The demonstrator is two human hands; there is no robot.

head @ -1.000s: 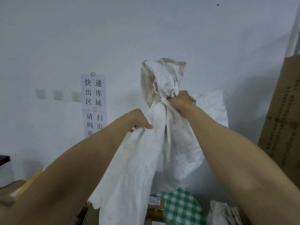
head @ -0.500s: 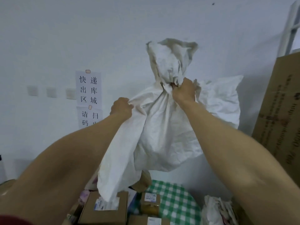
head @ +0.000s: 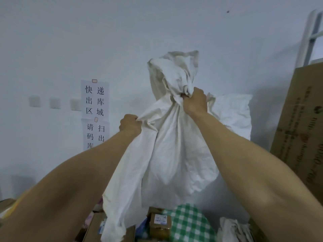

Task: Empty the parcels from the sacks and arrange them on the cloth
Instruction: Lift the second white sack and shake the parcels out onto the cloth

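I hold a white woven sack up in the air in front of the wall, its open end hanging down. My right hand grips the bunched fabric near the sack's upper end. My left hand grips a fold on its left side, lower down. Under the sack lie several brown cardboard parcels on a green and white checked cloth. The sack hides part of the parcels.
A second crumpled white sack lies at the lower right. A tall cardboard box stands at the right against a white frame. Paper signs and wall sockets are on the white wall at the left.
The sack was lifted and shaken; its body hangs fuller than a second ago. More parcels show under it. Both hands kept their grip.
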